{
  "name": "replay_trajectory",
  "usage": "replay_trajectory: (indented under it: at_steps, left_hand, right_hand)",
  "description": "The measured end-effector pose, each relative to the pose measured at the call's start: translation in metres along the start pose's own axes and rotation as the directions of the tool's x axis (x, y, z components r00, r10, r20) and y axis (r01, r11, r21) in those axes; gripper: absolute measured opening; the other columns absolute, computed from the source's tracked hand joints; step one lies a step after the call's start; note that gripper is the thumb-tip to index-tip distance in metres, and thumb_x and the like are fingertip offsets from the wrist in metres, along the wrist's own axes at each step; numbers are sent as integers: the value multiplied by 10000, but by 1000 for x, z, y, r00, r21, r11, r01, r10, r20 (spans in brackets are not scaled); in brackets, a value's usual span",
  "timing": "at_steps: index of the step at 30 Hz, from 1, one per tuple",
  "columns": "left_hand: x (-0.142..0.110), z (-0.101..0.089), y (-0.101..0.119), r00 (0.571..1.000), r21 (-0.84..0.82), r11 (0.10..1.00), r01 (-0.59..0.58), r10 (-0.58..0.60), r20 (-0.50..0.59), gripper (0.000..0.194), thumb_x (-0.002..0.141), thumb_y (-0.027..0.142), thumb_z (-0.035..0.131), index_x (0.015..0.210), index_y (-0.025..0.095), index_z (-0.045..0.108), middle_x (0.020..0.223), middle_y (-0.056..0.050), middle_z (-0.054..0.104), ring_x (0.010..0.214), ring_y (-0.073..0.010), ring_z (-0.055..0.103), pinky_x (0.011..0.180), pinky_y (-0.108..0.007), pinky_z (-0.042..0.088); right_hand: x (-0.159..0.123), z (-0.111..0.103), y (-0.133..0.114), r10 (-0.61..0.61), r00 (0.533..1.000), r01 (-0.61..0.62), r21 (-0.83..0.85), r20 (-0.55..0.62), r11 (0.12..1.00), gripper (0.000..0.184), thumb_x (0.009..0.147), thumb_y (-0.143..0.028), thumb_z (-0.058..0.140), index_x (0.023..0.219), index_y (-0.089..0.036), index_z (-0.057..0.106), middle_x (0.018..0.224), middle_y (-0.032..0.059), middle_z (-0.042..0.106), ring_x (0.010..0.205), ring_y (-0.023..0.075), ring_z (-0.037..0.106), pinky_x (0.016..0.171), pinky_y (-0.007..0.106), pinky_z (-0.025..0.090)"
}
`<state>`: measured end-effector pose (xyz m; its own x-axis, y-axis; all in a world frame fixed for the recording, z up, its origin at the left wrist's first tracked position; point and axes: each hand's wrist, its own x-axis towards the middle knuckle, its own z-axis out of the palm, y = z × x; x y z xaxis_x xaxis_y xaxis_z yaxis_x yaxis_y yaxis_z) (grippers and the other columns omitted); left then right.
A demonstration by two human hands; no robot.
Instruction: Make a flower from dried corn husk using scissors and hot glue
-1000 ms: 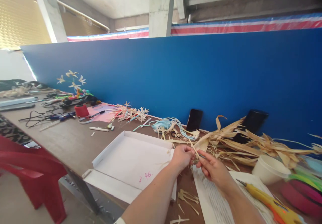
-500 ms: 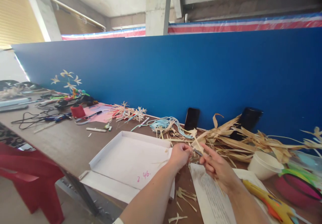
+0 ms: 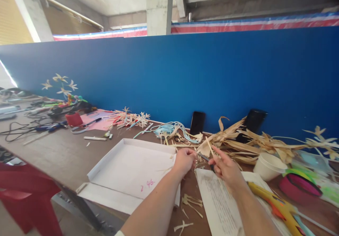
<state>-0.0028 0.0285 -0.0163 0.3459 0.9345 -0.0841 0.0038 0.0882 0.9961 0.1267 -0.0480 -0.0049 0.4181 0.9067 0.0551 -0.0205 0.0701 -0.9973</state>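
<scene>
My left hand is closed in a pinch over the right edge of the white open box. What its fingertips hold is too small to make out. My right hand grips a pair of small scissors, whose blades point left at the left fingertips. A pale dried strip stands up beside the right hand's fingers, apparently held along with the scissors. Cut pale scraps lie on the brown table below the hands. Dried husks are heaped just behind the right hand.
A printed sheet lies under my right forearm, with a yellow glue gun to its right. Nearby stand a white cup and a pink bowl. A phone leans on the blue partition. Husk flowers lie behind the box.
The view has turned slightly right, so everything sits further left. The scissors show more plainly between my hands, and the strip in the right hand stands more upright. Both hands keep their grip.
</scene>
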Motion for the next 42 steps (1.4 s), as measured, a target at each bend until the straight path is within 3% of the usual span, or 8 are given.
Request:
replay_trajectory:
  at_steps: [6, 12, 15, 18, 22, 30, 37, 42]
  left_hand:
    - [-4, -1, 3, 998, -42, 999, -20, 22, 52, 87, 743, 212, 539, 726, 131, 567, 557, 30, 515, 451, -60, 447, 474, -187, 424]
    - [0, 0, -3, 993, 40, 997, -67, 63, 95, 96, 753, 207, 528, 736, 124, 574, 581, 19, 529, 458, -59, 457, 474, -178, 419]
    - [-2, -1, -4, 989, 177, 979, -99, 77, 127, 125, 752, 223, 526, 787, 131, 601, 606, 12, 561, 465, -62, 457, 486, -177, 407]
    - [-7, -1, -5, 969, 430, 874, -227, 158, 189, 140, 720, 266, 561, 743, 154, 644, 641, -3, 606, 547, -93, 501, 543, -189, 397]
    - [-13, 0, -6, 944, 625, 709, -326, 215, 249, 170, 703, 338, 584, 692, 194, 671, 690, -16, 641, 632, -133, 539, 603, -218, 386]
    - [-16, 1, -7, 930, 676, 639, -366, 242, 275, 190, 730, 348, 560, 708, 201, 679, 702, -31, 647, 641, -148, 544, 658, -240, 399]
    - [-22, 2, -7, 798, 653, 459, -602, 312, 517, 142, 674, 333, 612, 736, 227, 683, 814, -41, 638, 758, -177, 557, 689, -246, 422]
    - [-24, 5, -10, 783, 692, 367, -621, 273, 558, 113, 646, 312, 624, 685, 214, 661, 752, -51, 631, 719, -184, 560, 673, -255, 431]
  right_hand:
    - [-9, 15, -3, 124, 959, -126, -9, 254, 992, 606, 676, -436, 635, 1212, -181, 512, 612, -14, 559, 385, 40, 281, 365, 175, 165]
    - [10, 1, 14, 7, 1000, -6, -97, 12, 995, 555, 671, -416, 629, 1158, -154, 579, 596, -11, 572, 390, 53, 322, 369, 198, 209]
    - [15, -11, 13, -52, 965, 65, 42, -258, 997, 602, 642, -427, 643, 1190, -191, 559, 628, -3, 588, 409, 55, 333, 367, 191, 216]
    - [14, -15, 7, -90, 920, 156, 145, -382, 977, 645, 608, -429, 675, 1199, -202, 551, 660, 8, 590, 428, 52, 356, 370, 181, 235]
    - [10, -7, 3, -129, 920, 186, 123, -369, 975, 637, 611, -435, 680, 1194, -209, 557, 658, 5, 589, 439, 54, 367, 371, 175, 244]
    - [9, -5, 3, -131, 931, 177, 108, -340, 978, 643, 626, -435, 671, 1210, -196, 547, 659, 19, 603, 444, 56, 360, 356, 170, 243]
    - [7, -4, -1, -116, 937, 159, 108, -331, 981, 643, 605, -451, 683, 1184, -196, 569, 629, 8, 588, 426, 51, 356, 346, 164, 232]
    - [7, -4, -2, -106, 941, 152, 122, -321, 981, 639, 604, -440, 691, 1186, -205, 568, 622, 3, 588, 429, 50, 358, 353, 162, 232]
